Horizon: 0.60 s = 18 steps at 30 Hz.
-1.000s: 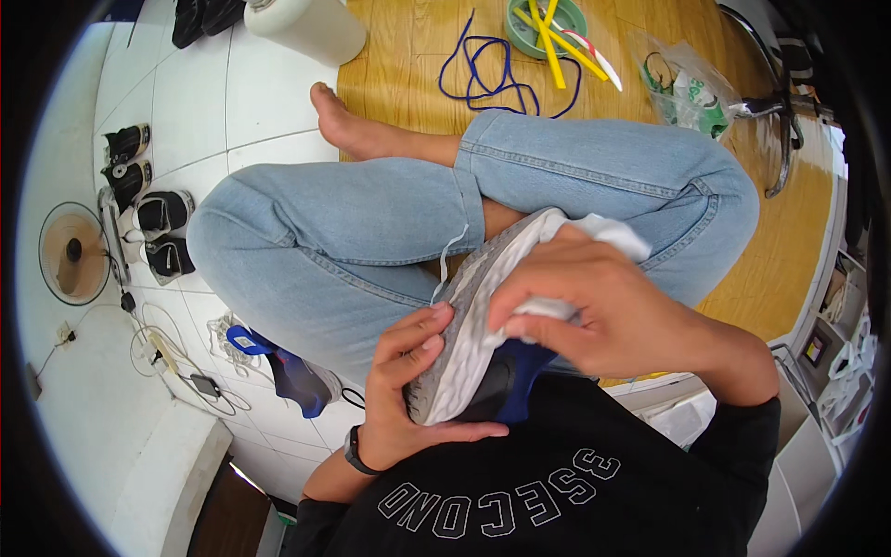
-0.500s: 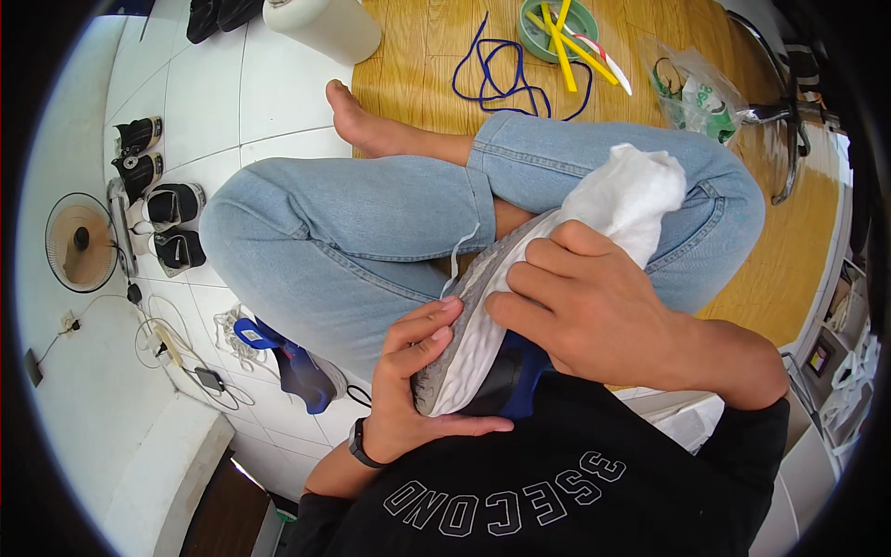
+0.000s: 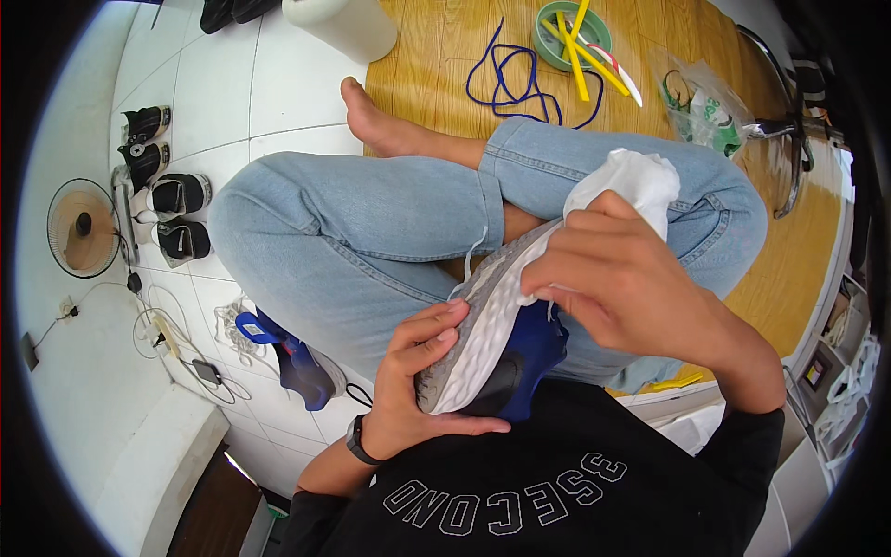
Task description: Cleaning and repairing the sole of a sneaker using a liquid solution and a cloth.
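A sneaker (image 3: 483,357) with a blue and black upper, a wavy white midsole and a grey outsole lies tilted on its side over my lap. My left hand (image 3: 418,367) grips its lower left end, fingers on the outsole and thumb along the upper's side. A white cloth (image 3: 636,181) is bunched in my right hand (image 3: 622,269), whose curled fingers press it against the midsole toward the sneaker's far end. That end is hidden by the cloth and hand.
A green bowl (image 3: 548,58) holds yellow sticks and a white-and-red handled tool beside a blue shoelace (image 3: 471,88). A matching blue shoe (image 3: 302,376) lies on the left tiles, near cables (image 3: 190,376) and a fan (image 3: 83,227). A plastic bag (image 3: 710,116) sits right.
My right hand and the cloth have shifted slightly along the midsole, and the wrist has turned. More of the blue upper shows. My left hand keeps its hold; the view has moved a little.
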Available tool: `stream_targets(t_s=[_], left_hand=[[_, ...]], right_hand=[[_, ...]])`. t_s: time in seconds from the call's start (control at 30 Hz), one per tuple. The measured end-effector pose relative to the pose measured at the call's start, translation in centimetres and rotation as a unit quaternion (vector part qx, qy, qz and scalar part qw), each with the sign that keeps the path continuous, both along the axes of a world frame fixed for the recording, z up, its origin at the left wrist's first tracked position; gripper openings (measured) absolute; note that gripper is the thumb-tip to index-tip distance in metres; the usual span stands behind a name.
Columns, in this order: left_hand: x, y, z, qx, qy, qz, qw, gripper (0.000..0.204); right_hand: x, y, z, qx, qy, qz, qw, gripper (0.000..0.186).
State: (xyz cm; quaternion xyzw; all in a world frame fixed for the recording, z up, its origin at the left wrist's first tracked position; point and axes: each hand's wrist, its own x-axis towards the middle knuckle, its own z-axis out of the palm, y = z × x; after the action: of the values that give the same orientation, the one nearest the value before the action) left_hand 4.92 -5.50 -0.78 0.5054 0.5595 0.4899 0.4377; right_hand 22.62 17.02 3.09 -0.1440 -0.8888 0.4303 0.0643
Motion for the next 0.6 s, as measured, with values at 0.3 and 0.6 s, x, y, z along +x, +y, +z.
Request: stream_targets(t_s=[0.3, 0.6], left_hand=[[0.4, 0.3, 0.5, 0.011, -0.002, 0.006, 1.000, 0.118], [0.8, 0.8, 1.1, 0.006, -0.001, 0.015, 1.000, 0.110]], right_hand=[[-0.3, -1.4, 0.0, -0.022, 0.017, 0.042, 0.999, 0.027], [0.3, -2.8, 2.1, 0.096, 0.008, 0.027, 0.995, 0.031]])
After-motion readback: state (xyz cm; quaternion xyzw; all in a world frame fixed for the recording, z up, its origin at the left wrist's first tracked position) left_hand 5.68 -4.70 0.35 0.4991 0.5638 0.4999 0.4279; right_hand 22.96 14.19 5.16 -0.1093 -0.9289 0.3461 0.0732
